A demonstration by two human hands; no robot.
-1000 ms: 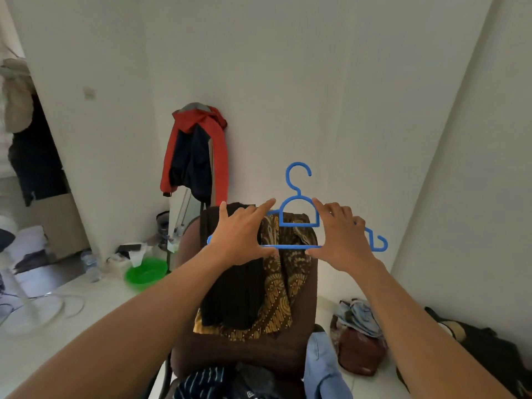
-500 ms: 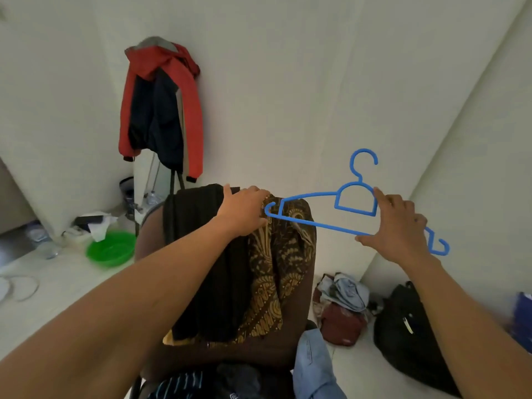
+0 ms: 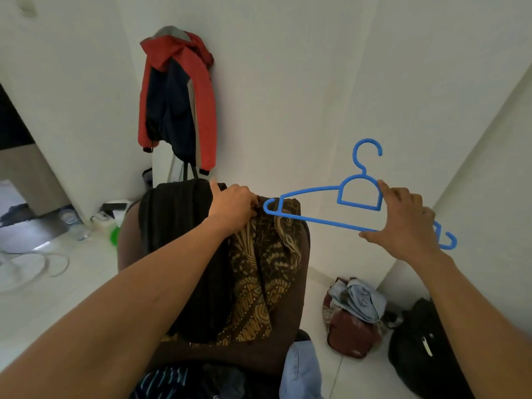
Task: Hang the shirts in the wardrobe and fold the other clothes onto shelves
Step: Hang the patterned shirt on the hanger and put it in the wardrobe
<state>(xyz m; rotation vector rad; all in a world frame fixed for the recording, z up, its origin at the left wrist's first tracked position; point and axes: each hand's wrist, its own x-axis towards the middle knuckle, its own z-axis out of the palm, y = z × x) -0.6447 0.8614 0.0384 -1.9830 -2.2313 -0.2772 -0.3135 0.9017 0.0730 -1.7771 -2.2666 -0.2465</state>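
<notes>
One blue hanger (image 3: 331, 223) at centre right, grasped by the right hand (image 3: 403, 223). The left hand (image 3: 234, 207) clenches the patterned shirt (image 3: 264, 263), one of two garments draped over the chair back (image 3: 290, 335). White walls, pale floor (image 3: 57, 283). At lower right, a red bag (image 3: 349, 338) holds crumpled clothes.

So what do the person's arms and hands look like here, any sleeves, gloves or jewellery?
Both forearms are bare along all that shows, with no sleeve edge in view. The left hand and right hand wear no gloves, and no watch, bracelet or ring is visible on either. Nothing is marked or attached to them.
</notes>
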